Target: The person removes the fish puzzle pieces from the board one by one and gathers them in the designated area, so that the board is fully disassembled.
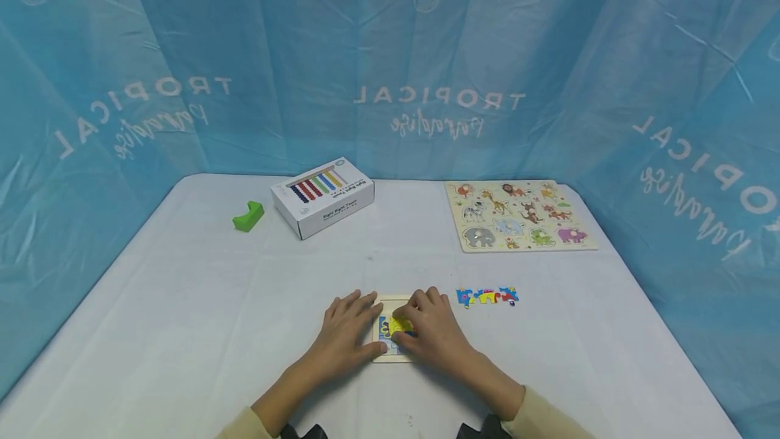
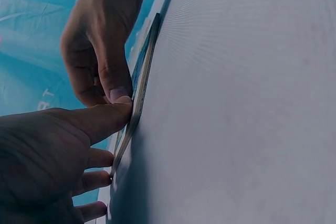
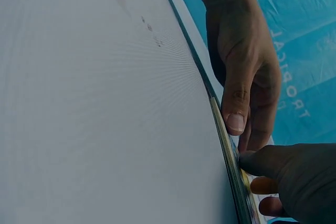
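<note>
A small jigsaw puzzle tray (image 1: 393, 358) with a pale wooden rim lies at the front middle of the table in the head view. My left hand (image 1: 345, 343) rests along its left side, fingers straight and spread, its thumb on the lower left part. From the right, my right hand (image 1: 440, 334) reaches over the tray and pinches a yellow puzzle piece (image 1: 399, 324) between thumb and bent fingers. That hand hides the tray's right part. Blue and yellow pieces show inside. In the left wrist view, the tray's edge (image 2: 142, 90) appears side-on, near both thumbs.
Several loose jigsaw pieces (image 1: 487, 296) lie right of the tray. Farther back are a wooden animal puzzle board (image 1: 518, 215), a white box (image 1: 323, 196) with a colored picture, and a green curved block (image 1: 248, 217). A blue curtain (image 1: 390, 53) surrounds the table's back and sides.
</note>
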